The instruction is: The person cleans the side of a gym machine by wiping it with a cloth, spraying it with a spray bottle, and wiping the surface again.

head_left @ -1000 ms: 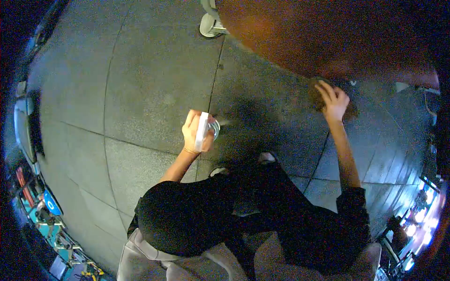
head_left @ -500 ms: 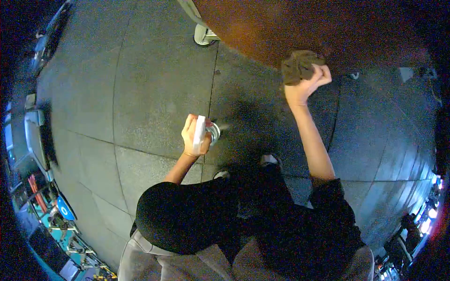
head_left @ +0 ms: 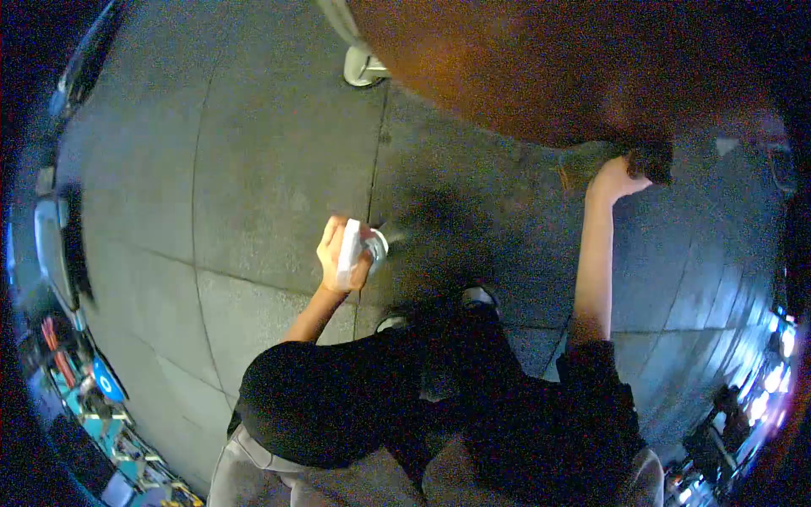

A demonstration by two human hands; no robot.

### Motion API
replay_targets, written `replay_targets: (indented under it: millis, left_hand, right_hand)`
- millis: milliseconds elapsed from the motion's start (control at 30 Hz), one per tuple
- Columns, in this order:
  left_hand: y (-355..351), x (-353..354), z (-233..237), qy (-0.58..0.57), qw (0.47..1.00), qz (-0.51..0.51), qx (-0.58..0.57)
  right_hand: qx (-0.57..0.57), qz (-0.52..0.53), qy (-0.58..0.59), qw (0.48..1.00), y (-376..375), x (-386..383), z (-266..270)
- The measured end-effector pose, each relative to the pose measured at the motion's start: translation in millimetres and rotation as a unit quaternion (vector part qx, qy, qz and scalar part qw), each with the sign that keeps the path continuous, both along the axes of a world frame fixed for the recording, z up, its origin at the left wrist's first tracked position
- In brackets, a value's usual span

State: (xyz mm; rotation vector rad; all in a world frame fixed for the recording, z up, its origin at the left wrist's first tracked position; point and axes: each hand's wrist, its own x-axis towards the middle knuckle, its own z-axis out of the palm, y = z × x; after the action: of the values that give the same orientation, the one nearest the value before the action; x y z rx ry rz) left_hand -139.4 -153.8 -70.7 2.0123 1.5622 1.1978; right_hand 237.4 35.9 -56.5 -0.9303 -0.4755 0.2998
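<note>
My left hand is closed around a container with a white top and a clear, rounded body, held low over the pavement in the middle of the view. Out to the right, my right hand grips a dark brown cloth at the edge of a reddish-brown rounded surface. The cloth lies in shadow, and some of my right fingers are hidden behind it.
Grey paving slabs lie below. A pale leg with a foot stands under the brown surface at the top. Parked vehicles and bicycles line the left side. Bright lights show at the right.
My right hand has moved right and slightly down with the cloth, along the brown surface's edge. My left hand has shifted a little left and down in the view, still holding the container.
</note>
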Motion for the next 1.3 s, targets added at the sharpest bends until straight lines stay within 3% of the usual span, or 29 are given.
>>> replay_targets:
  millis: [67, 100, 200, 267, 300, 333, 367, 400, 433, 467, 500, 533, 567, 600, 633, 667, 700, 800, 900, 967, 1033, 1067, 1100, 1200, 1267, 1300]
  left_hand:
    - [-4, -2, -2, -0.025, 1.0, 0.009, -0.007]
    - [-5, -4, 0, -0.019, 1.0, 0.007, -0.023]
    - [-4, -10, -2, -0.007, 1.0, -0.007, -0.019]
    - [-1, -8, -3, -0.005, 1.0, -0.01, 0.006]
    - [-2, -8, -3, -0.006, 1.0, -0.023, 0.011]
    - [-4, -20, -21, -0.015, 0.999, -0.02, -0.02]
    - [-5, -22, -25, -0.016, 0.999, -0.017, -0.032]
    - [-9, -21, -28, -0.072, 0.996, -0.002, -0.045]
    - [-6, -19, -24, -0.069, 0.997, -0.018, -0.034]
    - [-4, -18, -21, -0.034, 0.999, -0.02, -0.013]
    - [-2, -17, -19, 0.0, 1.0, -0.021, 0.009]
    - [0, -17, -16, -0.037, 0.998, -0.039, -0.038]
    - [1, -4, 1, -0.03, 0.998, -0.056, -0.027]
    - [0, 1, 4, -0.038, 0.999, -0.025, -0.021]
    - [-1, 0, 4, -0.046, 0.999, 0.006, -0.016]
    - [-5, -6, -6, -0.087, 0.992, 0.027, -0.089]
    - [-4, -7, -1, -0.083, 0.992, 0.014, -0.091]
    - [2, -2, 8, -0.022, 0.998, -0.037, -0.036]
    - [3, 0, 17, -0.004, 0.997, -0.048, -0.057]
    - [1, 3, 19, -0.005, 0.997, -0.031, -0.072]
    - [2, 2, 22, 0.05, 0.995, -0.014, -0.089]
    - [3, 0, 20, 0.05, 0.995, -0.017, -0.09]
    - [3, 0, 20, 0.023, 0.995, -0.026, -0.099]
    - [7, 7, 31, 0.012, 0.993, -0.046, -0.107]
    - [9, 13, 42, 0.031, 0.992, -0.056, -0.106]
    - [10, 16, 44, 0.022, 0.991, -0.058, -0.118]
  right_hand:
    - [-0.074, -0.089, -0.154, 0.981, 6, 9, -10]
    - [-0.072, -0.098, -0.15, 0.981, 7, 11, -15]
    - [-0.097, -0.094, -0.108, 0.985, 17, 35, -45]
    - [-0.068, -0.016, 0.107, 0.992, 33, 80, -93]
    - [-0.14, -0.104, 0.007, 0.985, 21, 34, -47]
    - [-0.252, -0.136, -0.098, 0.953, 27, 49, -108]
    - [-0.188, -0.159, -0.033, 0.969, 29, 34, -115]
    - [-0.225, -0.136, -0.121, 0.957, 16, 16, -115]
    - [-0.23, -0.093, -0.026, 0.968, 10, -1, -114]
    - [-0.109, 0.094, 0.107, 0.984, 18, 34, -203]
    - [0.009, 0.075, 0.289, 0.954, 13, 12, -210]
    - [-0.254, -0.027, -0.081, 0.963, -12, -49, -136]
    - [-0.224, -0.013, -0.032, 0.974, -20, -70, -84]
    - [-0.225, 0.011, -0.056, 0.973, -34, -89, -50]
    - [-0.259, 0.01, -0.202, 0.944, -39, -95, -35]
    - [-0.218, 0.02, -0.259, 0.941, -39, -97, -25]
    - [-0.23, -0.018, -0.34, 0.912, -39, -96, 14]
    - [-0.211, -0.028, -0.35, 0.912, -26, -79, 42]
    - [-0.178, -0.069, -0.313, 0.93, -21, -55, 51]
    - [-0.214, -0.177, -0.208, 0.938, 6, -25, 49]
    - [-0.179, -0.168, -0.16, 0.956, 32, 19, 50]
    - [-0.137, -0.158, -0.154, 0.966, 35, 32, 61]
    - [-0.202, -0.18, -0.162, 0.949, 43, 52, 50]
    - [-0.147, -0.14, -0.086, 0.975, 60, 102, 31]
    - [-0.318, -0.142, -0.061, 0.935, 60, 117, 23]
    - [-0.318, -0.145, -0.058, 0.935, 60, 118, 16]
